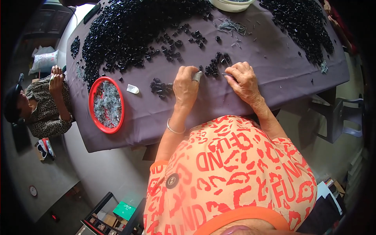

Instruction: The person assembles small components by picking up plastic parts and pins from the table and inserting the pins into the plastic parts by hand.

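Observation:
My left hand (185, 87) is closed over the cloth, a pale grey cover on one fingertip. What its fingers hold, if anything, is hidden. Across from it, my right hand (243, 80) pinches a thin grey pin (225, 74) that points toward the left hand. Between and just beyond the hands lies a small cluster of black plastic pieces (213, 67). Another little group of similar pieces with pins (159, 87) sits left of my left hand. A red-rimmed oval basket (123, 102) of clear and grey small parts stands farther left, beside a loose white fingertip cover (132, 89).
A big heap of black pieces (117, 35) covers the table's far left, and a second heap (301, 27) its far right. Loose pins (232, 26) lie near a pale bowl (231, 5). Another person (47, 94) sits at the left edge. A plastic stool (337, 117) stands right.

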Tool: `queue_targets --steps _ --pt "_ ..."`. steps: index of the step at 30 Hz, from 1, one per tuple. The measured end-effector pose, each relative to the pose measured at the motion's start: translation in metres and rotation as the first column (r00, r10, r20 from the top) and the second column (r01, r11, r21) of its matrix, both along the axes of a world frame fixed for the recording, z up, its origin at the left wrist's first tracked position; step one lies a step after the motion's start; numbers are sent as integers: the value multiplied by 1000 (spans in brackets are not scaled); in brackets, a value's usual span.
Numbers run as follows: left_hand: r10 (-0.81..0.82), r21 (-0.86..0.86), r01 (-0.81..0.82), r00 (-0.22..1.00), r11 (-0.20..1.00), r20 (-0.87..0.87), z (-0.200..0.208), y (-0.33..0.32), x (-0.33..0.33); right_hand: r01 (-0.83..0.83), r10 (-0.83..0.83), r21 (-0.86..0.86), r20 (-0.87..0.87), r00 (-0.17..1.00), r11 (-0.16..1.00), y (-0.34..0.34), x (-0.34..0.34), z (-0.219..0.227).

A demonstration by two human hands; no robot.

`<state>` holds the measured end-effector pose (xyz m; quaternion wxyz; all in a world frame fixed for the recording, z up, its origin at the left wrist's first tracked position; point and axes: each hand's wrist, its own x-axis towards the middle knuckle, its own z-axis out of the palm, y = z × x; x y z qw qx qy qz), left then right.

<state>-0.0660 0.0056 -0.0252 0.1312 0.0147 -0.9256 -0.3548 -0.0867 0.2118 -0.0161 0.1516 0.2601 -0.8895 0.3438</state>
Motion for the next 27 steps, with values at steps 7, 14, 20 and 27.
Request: queue_targets --steps 7,14,20,27 --pt "6 651 -118 985 750 172 4 -3 36 32 -19 118 -116 993 993 -6 0 -13" --pt "-130 944 -269 946 189 296 16 6 62 -111 185 -340 193 964 934 -24 18 20" --pt "-84 963 -185 975 197 204 24 17 70 -293 351 -304 156 923 906 -37 24 29" --pt "15 741 -50 998 670 55 16 16 76 -383 392 -89 112 913 919 -39 27 27"
